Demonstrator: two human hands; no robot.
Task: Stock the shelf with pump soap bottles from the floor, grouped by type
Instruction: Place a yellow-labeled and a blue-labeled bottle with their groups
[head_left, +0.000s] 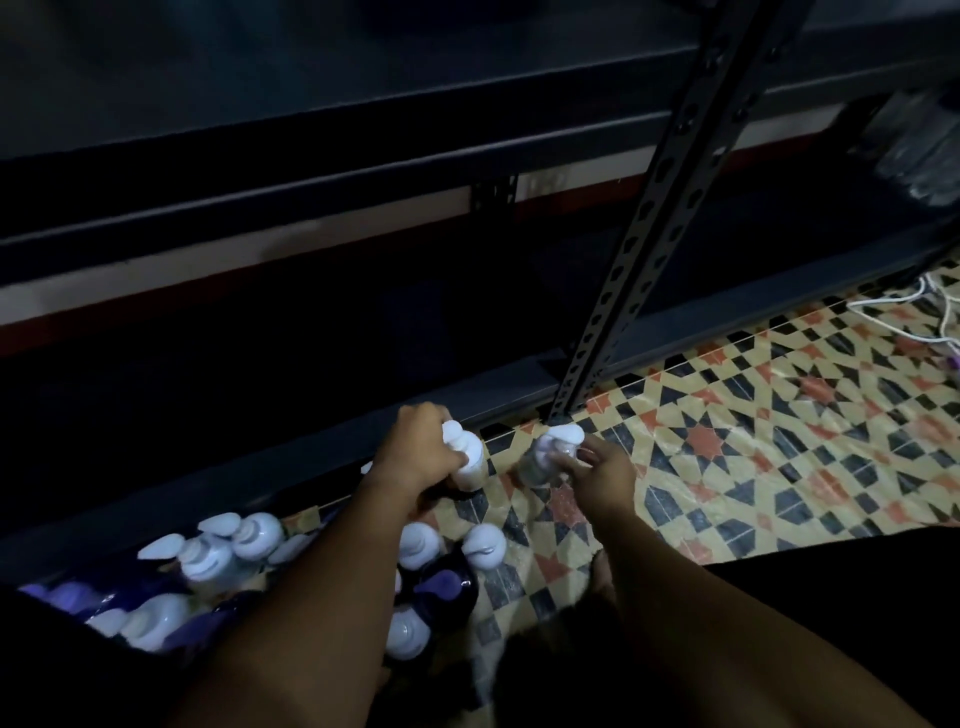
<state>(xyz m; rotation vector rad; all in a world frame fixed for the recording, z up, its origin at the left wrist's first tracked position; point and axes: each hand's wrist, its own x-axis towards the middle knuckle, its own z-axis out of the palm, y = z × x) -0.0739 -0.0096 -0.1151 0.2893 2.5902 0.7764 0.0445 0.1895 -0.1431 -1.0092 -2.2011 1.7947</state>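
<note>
Both arms stretch down toward the floor, left hand (421, 449) curled round a white pump bottle (467, 460), right hand (597, 475) pinching a clear pump bottle (545, 460).

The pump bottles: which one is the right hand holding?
The clear bottle nearest the shelf post, apart from the floor cluster; the right hand pinches it.

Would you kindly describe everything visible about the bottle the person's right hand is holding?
The bottle in the right hand looks like clear or pale plastic with a light-coloured pump head on top, its nozzle pointing right. It stands roughly upright on or just above the patterned floor, beside the base of the shelf's perforated metal upright. The right hand pinches it from the right around the neck and shoulder. It sits apart from the left-hand bottle. Any label is too dim to read.
</note>
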